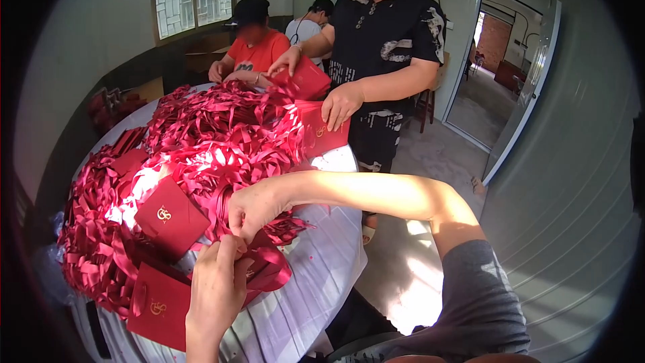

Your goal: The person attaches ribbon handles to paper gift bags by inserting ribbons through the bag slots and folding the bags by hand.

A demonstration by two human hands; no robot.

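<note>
Over the near edge of the round table, my left hand (216,286) is closed at the upper edge of a small red paper bag (254,262) with a gold emblem. The hand covers part of that bag. My right hand (259,205) reaches across from the right, its fingers pinched together against the left fingertips. Whatever thin piece lies in that pinch is hidden. A wide red ribbon loop (274,277) curves out beside the bag. Two more red bags with gold emblems, one flat (171,218) and one nearer (158,306), lie left of my hands.
A big heap of red ribbon-handled bags (208,124) covers most of the white-clothed table (312,296). Across it, a standing person (383,47) in black holds red bags (322,131). Someone in a red shirt (259,50) works behind the heap. An open door (527,101) stands right.
</note>
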